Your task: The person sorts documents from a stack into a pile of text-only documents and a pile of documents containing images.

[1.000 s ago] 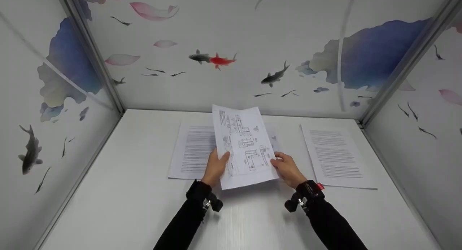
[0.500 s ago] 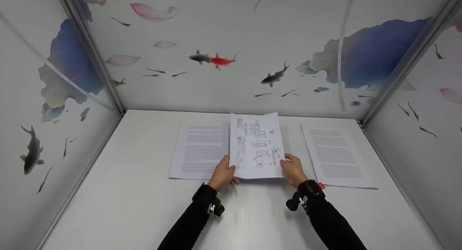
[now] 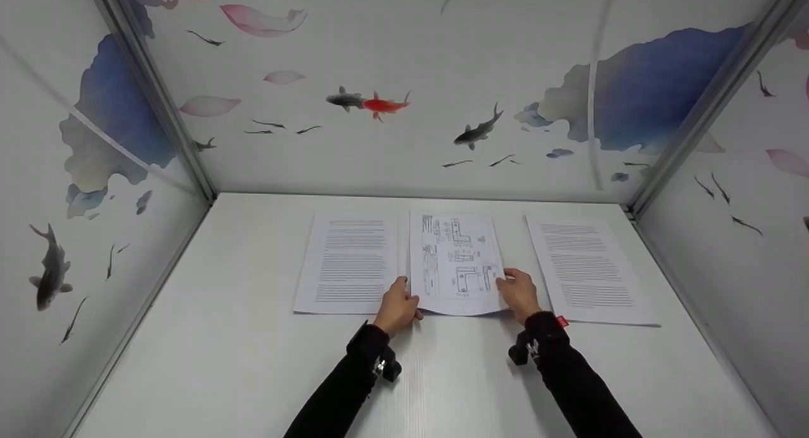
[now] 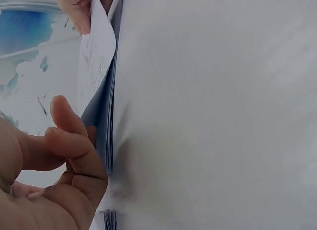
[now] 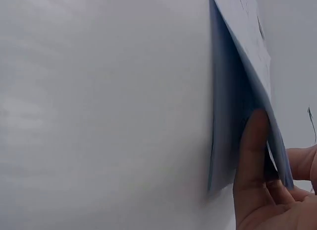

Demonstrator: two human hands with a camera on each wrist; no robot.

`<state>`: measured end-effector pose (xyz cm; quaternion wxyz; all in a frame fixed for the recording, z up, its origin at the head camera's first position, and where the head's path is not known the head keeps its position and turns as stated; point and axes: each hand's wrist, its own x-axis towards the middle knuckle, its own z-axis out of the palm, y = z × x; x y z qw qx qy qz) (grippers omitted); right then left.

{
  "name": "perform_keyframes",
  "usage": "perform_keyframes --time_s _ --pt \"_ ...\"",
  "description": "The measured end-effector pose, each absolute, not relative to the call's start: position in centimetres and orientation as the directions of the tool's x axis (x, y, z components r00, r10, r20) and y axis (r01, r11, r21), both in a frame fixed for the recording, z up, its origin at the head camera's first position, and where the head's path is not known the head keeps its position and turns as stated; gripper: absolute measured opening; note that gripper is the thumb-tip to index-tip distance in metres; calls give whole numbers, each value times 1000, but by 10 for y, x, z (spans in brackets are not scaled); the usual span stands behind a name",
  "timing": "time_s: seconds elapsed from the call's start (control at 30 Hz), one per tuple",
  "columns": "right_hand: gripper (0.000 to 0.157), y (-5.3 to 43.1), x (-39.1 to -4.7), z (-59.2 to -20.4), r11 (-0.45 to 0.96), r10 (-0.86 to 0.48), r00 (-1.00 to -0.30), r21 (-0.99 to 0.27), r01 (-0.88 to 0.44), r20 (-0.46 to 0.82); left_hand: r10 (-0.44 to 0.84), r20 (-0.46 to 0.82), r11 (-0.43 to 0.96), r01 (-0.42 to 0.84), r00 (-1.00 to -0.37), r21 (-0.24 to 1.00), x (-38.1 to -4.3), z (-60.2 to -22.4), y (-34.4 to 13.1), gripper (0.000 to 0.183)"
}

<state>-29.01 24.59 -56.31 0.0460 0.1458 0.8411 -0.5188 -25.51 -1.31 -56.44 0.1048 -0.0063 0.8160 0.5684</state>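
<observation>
White paper printed with a technical drawing [image 3: 452, 267] lies in the middle of the row, its near edge bowed. My left hand [image 3: 397, 308] pinches its near left corner; in the left wrist view the curled fingers [image 4: 74, 145] stand at the raised corner. My right hand [image 3: 519, 294] grips the right edge, and in the right wrist view one finger [image 5: 253, 145] is under the paper with the thumb on the far side. Between both hands the drawing sags. Beneath it lies a stack of sheets [image 4: 110, 116], mostly hidden from above.
A stack of papers with lines of text [image 3: 354, 261] lies just left, close to my left hand. Another text stack [image 3: 588, 267] lies to the right, slightly turned. White panels [image 3: 379, 160] with painted fish close off the back and sides of the white table [image 3: 208, 337].
The drawing has come down from a tilted, raised position and shifted right, over the middle stack. My left hand moved right with it; the right hand moved slightly right. Both side stacks stayed put.
</observation>
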Motion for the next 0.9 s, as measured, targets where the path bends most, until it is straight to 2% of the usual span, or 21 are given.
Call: perform_keyframes --time_s 0.2,0.33,0.6,0.9 --pt "45 247 -289 -563 554 153 -980 -811 191 -127 96 -141 393 -93 -985 915 -254 -565 -17 57" --pt "44 246 -287 -565 600 137 -985 -782 167 -106 96 -132 422 -79 -987 903 -255 -565 -18 54" --pt "45 244 -286 -565 635 146 -987 -759 143 -64 103 -113 475 -51 -988 879 -256 -565 -20 52" --pt "44 246 -286 -568 622 101 -992 -773 126 -81 87 -123 473 -67 -989 879 -257 -566 -20 51"
